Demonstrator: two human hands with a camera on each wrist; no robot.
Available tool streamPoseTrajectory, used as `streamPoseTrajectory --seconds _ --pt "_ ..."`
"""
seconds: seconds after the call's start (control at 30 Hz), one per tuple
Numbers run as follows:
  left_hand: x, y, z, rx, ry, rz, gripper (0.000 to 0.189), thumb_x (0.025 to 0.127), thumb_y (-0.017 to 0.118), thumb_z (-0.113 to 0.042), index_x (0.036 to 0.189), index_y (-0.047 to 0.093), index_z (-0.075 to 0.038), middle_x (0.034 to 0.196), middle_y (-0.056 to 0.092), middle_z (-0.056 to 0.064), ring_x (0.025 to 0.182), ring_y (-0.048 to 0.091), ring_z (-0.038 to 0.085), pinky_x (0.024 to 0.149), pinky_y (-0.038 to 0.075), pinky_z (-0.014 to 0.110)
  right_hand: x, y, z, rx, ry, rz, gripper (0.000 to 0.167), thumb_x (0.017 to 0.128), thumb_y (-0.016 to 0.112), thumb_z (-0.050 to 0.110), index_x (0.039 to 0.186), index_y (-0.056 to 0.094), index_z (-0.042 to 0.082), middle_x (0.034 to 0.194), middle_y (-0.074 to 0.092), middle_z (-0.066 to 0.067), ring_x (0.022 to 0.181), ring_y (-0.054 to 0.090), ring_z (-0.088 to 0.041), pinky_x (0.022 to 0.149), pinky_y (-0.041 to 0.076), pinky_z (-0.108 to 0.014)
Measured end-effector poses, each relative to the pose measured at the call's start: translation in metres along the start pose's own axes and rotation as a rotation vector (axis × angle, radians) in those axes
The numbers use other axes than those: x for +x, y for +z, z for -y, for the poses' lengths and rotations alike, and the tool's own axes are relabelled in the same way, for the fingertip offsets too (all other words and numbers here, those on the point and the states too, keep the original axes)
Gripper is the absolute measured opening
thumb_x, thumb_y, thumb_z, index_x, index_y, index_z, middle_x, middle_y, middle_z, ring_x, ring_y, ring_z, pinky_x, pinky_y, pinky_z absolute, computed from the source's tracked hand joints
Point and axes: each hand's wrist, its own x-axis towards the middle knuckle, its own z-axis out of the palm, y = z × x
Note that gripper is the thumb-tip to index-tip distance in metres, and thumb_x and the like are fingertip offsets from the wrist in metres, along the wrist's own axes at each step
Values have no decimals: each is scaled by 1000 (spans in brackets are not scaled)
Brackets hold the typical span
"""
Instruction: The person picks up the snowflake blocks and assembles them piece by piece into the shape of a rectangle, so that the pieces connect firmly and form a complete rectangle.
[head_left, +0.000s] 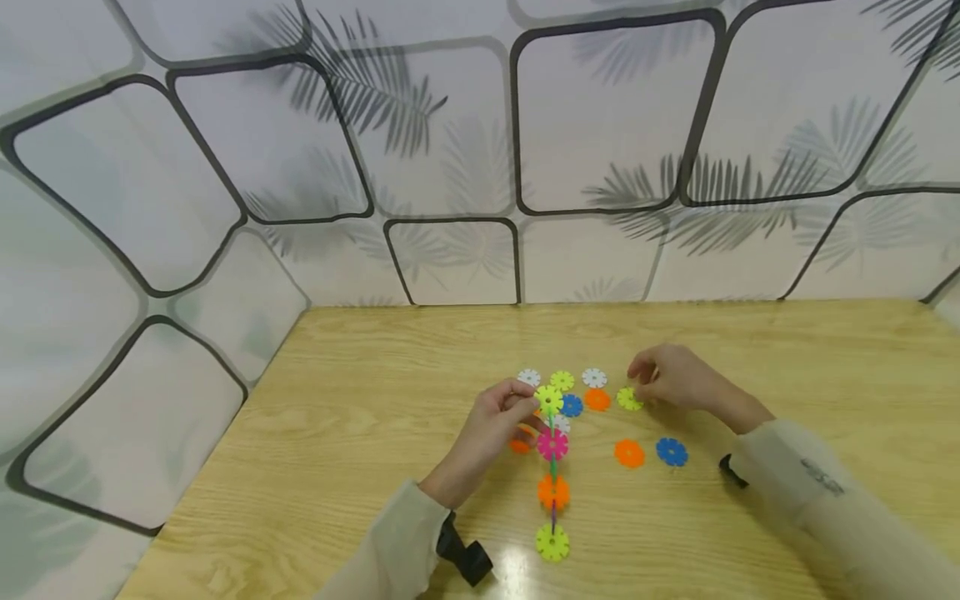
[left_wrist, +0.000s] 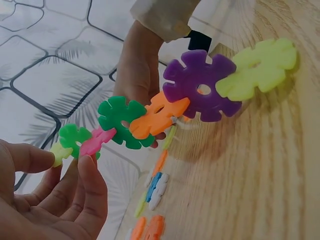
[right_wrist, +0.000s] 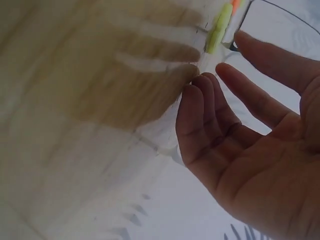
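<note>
Thumb and forefinger of the left hand (head_left: 486, 427) pinch the lime-yellow end disc (head_left: 550, 392) of a chain (left_wrist: 167, 112) of smooth plastic discs, petal-notched and slotted crosswise, above the desk (head_left: 360, 400). The right hand (head_left: 678, 379), fingers loosely bent, is beside a loose yellow disc (head_left: 627, 400). The glossy desk shows pale wood grain; walls (head_left: 457, 158) carry rounded dark outlines and grey fronds.

A left hand (left_wrist: 57, 200) pinches one end of a chain of interlocked, notched, flower-shaped plastic discs (left_wrist: 155, 122): yellow, green, pink, green, orange, purple, yellow. Behind it shows the right hand (left_wrist: 134, 75), cream-sleeved; loose, coloured, notched discs (left_wrist: 155, 227) lie on the pale wooden table (left_wrist: 230, 180).
</note>
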Motion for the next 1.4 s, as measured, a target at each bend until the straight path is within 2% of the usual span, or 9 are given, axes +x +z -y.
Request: streamPoseTrajectory --seconds 0.23,0.43,0.53,0.67,0.77,0.93,1.13,1.3,1.4 --pt "1 1 1 -7 1 0 17 104 53 -9 116 55 2 91 66 6 75 66 12 69 56 27 2 2 2 -83 -17 34 17 76 80 0 90 70 -3 83 66 -8 78 61 -25 72 55 -45" --pt "1 2 1 -14 -8 -6 18 101 56 -8 116 56 1 91 66 6 75 65 14 69 56 28 -1 2 4 -68 -20 17 20 76 80 -2 81 62 4 79 60 -4 72 53 -20 66 49 -37" --pt "0 3 2 -6 -6 2 18 101 57 -8 116 56 1 92 65 6 77 66 16 71 57 29 -4 1 6 -15 -18 7 20 79 78 -5 81 60 5 79 59 -2 70 51 -18 64 47 -34" --pt "1 4 2 8 7 15 18 101 56 -8 116 56 2 91 65 5 78 65 16 72 56 29 -8 -2 11 119 -29 7 11 84 70 -10 89 64 -2 78 62 -2 62 54 -16 57 50 -32" --pt "1 4 2 15 13 16 18 101 56 -7 116 56 2 91 66 4 76 65 14 72 56 30 -10 -4 16 231 -28 12 11 87 65 -12 96 65 -6 76 64 -4 57 57 -17 53 53 -31" --pt "2 4 3 13 34 20 18 101 56 -6 116 56 4 90 66 3 74 65 12 72 57 31 -14 -7 24 333 -24 -11 9 91 64 -10 100 64 -9 78 64 -7 62 62 -22 58 58 -34" --pt "1 3 4 14 51 30 20 100 57 -5 117 55 6 90 65 3 74 64 12 72 58 32 -19 -11 28 400 -22 -30 10 94 63 -9 103 62 -12 82 65 -10 65 66 -26 61 60 -36" --pt "0 1 4 28 75 39 18 99 59 -2 115 55 6 90 66 2 75 65 14 73 58 33 -24 -11 32 481 -61 -63 10 95 62 -8 104 61 -14 83 65 -14 65 67 -23 62 60 -33" --pt "0 1 4 33 81 52 17 99 60 -2 114 56 6 89 67 1 76 65 15 73 58 34 -29 -8 36 551 -105 -55 9 95 61 -9 102 59 -15 83 65 -19 68 68 -22 64 61 -33"
